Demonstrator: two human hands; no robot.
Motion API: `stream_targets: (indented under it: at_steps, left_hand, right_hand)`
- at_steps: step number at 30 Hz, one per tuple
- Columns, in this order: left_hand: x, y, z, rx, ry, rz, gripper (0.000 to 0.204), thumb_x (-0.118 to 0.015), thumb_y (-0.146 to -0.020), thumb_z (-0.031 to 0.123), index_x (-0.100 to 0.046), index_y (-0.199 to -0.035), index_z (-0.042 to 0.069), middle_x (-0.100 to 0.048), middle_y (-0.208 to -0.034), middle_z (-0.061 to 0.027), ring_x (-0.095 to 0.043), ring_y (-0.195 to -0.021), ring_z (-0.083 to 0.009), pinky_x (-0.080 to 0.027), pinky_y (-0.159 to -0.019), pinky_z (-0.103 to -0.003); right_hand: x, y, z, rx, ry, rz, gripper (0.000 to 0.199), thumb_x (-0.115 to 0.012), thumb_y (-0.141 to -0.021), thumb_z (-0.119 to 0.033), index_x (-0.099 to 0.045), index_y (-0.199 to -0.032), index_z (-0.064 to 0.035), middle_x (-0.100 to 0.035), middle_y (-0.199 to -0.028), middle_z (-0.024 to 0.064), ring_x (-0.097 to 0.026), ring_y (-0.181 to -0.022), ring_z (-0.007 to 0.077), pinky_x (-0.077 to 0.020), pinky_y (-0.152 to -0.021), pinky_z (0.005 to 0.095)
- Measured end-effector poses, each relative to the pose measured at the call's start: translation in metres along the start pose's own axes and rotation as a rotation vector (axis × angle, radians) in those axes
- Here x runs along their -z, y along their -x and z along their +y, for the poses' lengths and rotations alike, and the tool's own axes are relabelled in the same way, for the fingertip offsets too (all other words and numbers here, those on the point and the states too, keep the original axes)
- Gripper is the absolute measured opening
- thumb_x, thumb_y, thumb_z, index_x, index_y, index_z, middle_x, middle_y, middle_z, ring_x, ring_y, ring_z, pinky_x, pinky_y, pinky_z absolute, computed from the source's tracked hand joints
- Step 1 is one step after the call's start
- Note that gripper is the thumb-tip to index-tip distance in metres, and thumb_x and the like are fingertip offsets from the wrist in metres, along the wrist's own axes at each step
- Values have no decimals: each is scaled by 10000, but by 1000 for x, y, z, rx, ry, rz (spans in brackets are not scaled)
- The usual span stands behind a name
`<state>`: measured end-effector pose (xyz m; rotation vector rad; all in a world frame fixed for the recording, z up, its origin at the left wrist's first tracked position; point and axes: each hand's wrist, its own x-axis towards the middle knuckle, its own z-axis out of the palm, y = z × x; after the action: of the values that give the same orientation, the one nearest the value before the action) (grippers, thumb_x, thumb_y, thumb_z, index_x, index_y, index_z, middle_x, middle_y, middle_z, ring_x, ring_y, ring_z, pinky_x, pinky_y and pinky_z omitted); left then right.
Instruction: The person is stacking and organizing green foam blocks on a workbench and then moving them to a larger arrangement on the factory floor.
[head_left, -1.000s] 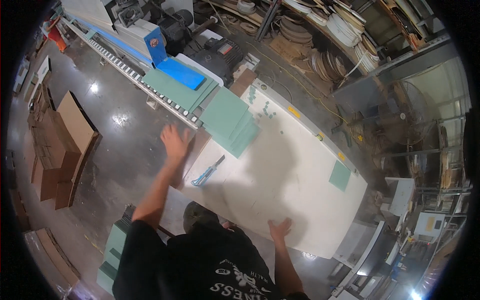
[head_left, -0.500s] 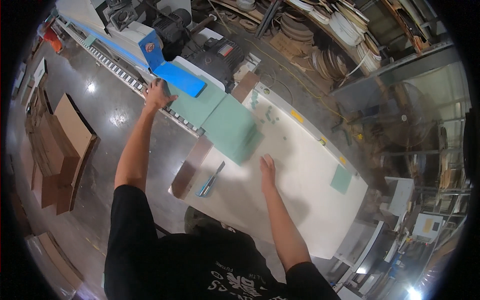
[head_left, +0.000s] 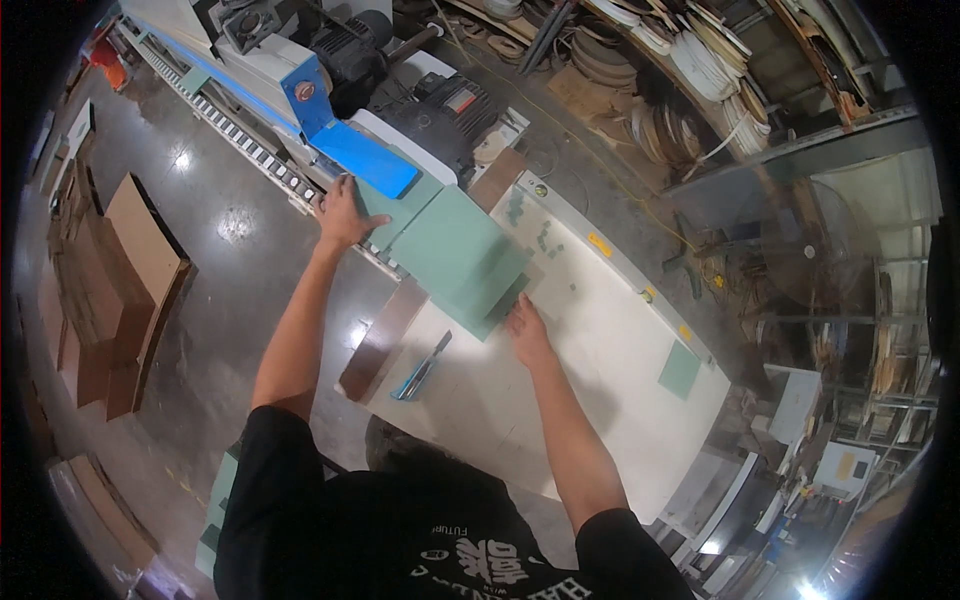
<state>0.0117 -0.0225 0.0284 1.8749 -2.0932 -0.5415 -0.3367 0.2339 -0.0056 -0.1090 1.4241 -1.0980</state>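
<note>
A flat green panel lies at the machine's end, its near corner over the white tabletop. A second green panel sits behind it, partly under the blue guard plate. My left hand is at the left edge of that rear panel, fingers spread and thumb out over its surface. At the front panel's right edge is my right hand, its fingers stretched out and seemingly touching the edge. Below the panel rests a blue-handled knife with its blade pointing away from me.
A small green square and green scraps lie on the tabletop. Dark motors stand beyond the panels. A roller track runs off to the far left. Cardboard sheets stand on the floor at left; banding coils fill the back shelves.
My left hand has slid toward me and to the right along the panel edge. My right hand has come to the front panel's edge from the bare tabletop beside it.
</note>
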Motion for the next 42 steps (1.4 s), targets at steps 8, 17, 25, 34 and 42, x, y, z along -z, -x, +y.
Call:
stream_targets:
  at_steps: [8,17,25,34,42]
  left_hand:
    - [-35,62,59,-4,9,86,1197,-927,-579,544,-384,-1497,1,-423,-1517,-217,-408,-1403,-396,-231,-1160,-594]
    - [-48,124,124,-24,94,47,1014,-940,-623,369,-413,-1396,-20,-521,-1369,-205,-503,-1274,-368,-312,-1100,-542]
    - [-57,131,120,-147,120,-72,806,-879,-742,344,-458,-1333,-7,-606,-1266,-238,-540,-1284,-393,-223,-1178,-619]
    - [-80,128,126,-105,101,0,770,-544,-957,632,-555,-1283,-66,-616,-1304,-272,-612,-1194,-385,-275,-1162,-551]
    - [-98,141,150,-141,0,4,1027,-741,-734,724,-538,-1294,-113,-629,-1253,-244,-576,-1229,-358,-334,-1127,-491]
  right_hand:
    - [-17,6,-16,1,101,-49,1053,-730,-847,-657,-249,-1602,-104,-387,-1541,91,-388,-1372,263,-269,-1171,410]
    - [3,3,-6,93,96,102,868,-810,-875,-445,-357,-1534,-109,-493,-1490,96,-479,-1354,272,-401,-1122,448]
    - [14,36,-4,159,-120,164,687,-720,-968,-395,-417,-1495,-74,-524,-1453,101,-545,-1279,273,-454,-1087,427]
    - [-39,12,-9,247,490,353,1024,-801,-882,-429,-193,-1617,-59,-232,-1628,197,-312,-1460,330,-339,-1166,444]
    - [-39,12,4,254,128,132,1094,-811,-878,-330,-56,-1640,-113,-297,-1610,136,-330,-1454,299,-302,-1174,457]
